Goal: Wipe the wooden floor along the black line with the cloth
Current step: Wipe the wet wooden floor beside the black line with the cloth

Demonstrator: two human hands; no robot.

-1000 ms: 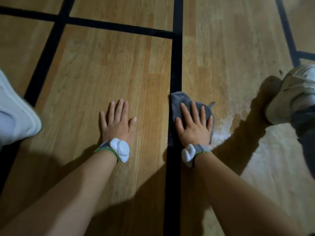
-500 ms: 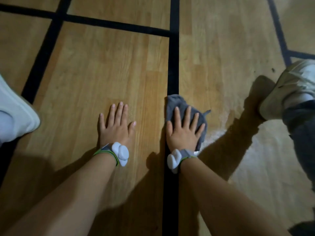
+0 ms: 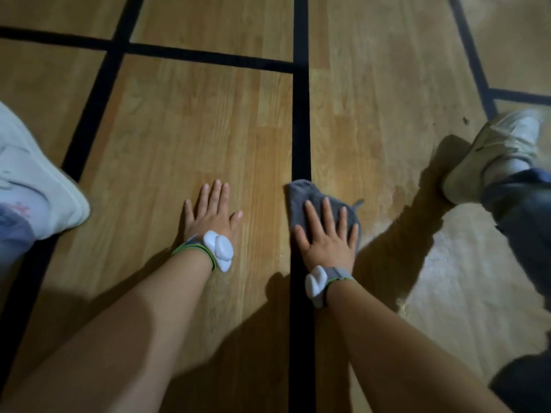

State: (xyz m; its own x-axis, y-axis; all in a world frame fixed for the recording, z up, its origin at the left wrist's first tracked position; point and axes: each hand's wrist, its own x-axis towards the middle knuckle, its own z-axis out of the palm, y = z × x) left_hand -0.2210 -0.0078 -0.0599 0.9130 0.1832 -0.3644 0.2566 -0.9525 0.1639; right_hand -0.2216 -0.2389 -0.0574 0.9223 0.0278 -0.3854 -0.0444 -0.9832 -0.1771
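A grey cloth (image 3: 299, 199) lies on the wooden floor (image 3: 208, 129), its left edge over the long black line (image 3: 301, 129) that runs away from me. My right hand (image 3: 328, 236) presses flat on the cloth with fingers spread, covering most of it. My left hand (image 3: 210, 213) rests flat and empty on bare wood left of the line. Both wrists carry white devices on grey bands.
A white shoe (image 3: 32, 186) stands at the left edge and another white shoe (image 3: 495, 150) with a dark trouser leg at the right. More black lines cross the floor: a diagonal line (image 3: 98, 90), a cross line (image 3: 208, 56). A pale dull patch (image 3: 465, 278) lies on the right.
My right hand has slid the cloth slightly left and back toward me, onto the black line. My left hand has stayed planted on the wood.
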